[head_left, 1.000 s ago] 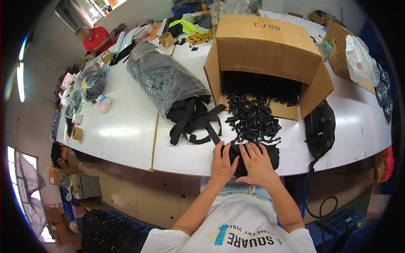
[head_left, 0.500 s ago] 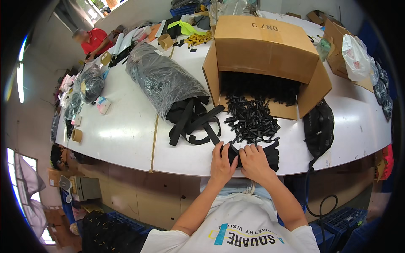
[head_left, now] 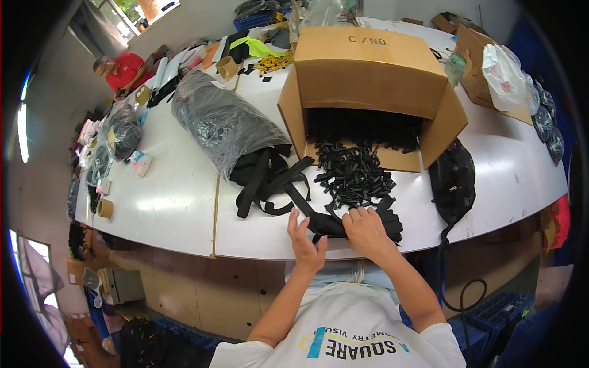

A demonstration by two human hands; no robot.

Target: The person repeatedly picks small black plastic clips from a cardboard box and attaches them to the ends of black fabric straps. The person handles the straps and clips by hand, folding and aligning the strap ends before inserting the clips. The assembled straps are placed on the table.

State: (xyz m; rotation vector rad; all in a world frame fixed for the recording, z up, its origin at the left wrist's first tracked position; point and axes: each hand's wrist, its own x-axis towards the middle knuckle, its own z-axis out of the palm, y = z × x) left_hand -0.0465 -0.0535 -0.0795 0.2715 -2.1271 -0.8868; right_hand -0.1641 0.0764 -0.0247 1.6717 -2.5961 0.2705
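A black strap bundle [head_left: 390,226] is lying along the near edge of the white surface [head_left: 184,178] and is being held by the right hand [head_left: 368,234], whose fingers are being curled narrowly over its middle. The left hand [head_left: 307,246] is being held wide, fingers spread and thumb set apart, just beside the bundle's left end; whether fabric is being touched by it cannot be told. The bundle is showing as matte, deep black, long and low, with flat lengths being gathered one over another. At its right end the layers are being fanned unevenly, and narrow ends are sticking out along the far side. Toward its left part a single flat strip [head_left: 299,199] is slanting in from a tangle of black straps [head_left: 261,184], where bands are being crossed and one length is curling round on the surface. The tangle is spilling from the mouth of a greyish plastic bag [head_left: 221,119]. Just beyond the bundle, a heap of small black pieces [head_left: 354,175], short, slim and slightly shiny, is being spread before a cardboard box [head_left: 371,73], in which more black material is being contained. To the right, a dark mesh bag [head_left: 453,184] is lying apart from the hands.
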